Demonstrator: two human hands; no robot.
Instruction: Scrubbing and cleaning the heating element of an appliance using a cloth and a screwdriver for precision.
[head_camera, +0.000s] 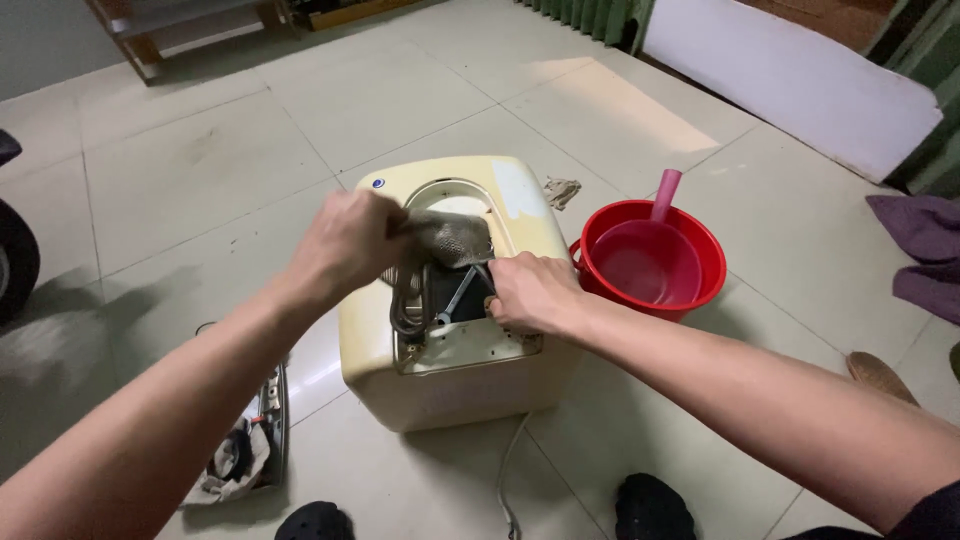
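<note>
A cream-coloured box-shaped appliance (372, 345) lies on the tiled floor with a panel removed, showing a metal coil and tubes inside. My left hand (345, 240) is closed on a grey-brown rag (450, 238) pressed into the opening. At the right edge of the opening my right hand (532, 292) rests with fingers curled on the inner parts, beside a metal wrench-like tool (458, 297). What the fingers of my right hand grip is hidden.
A red basin (700, 245) with a pink-handled scoop (666, 193) stands just right of the appliance. A metal tray with rags (250, 450) lies at lower left. A white board (800, 80) leans at the back right. Purple cloth (925, 250) lies far right. My feet (650, 508) are at the bottom.
</note>
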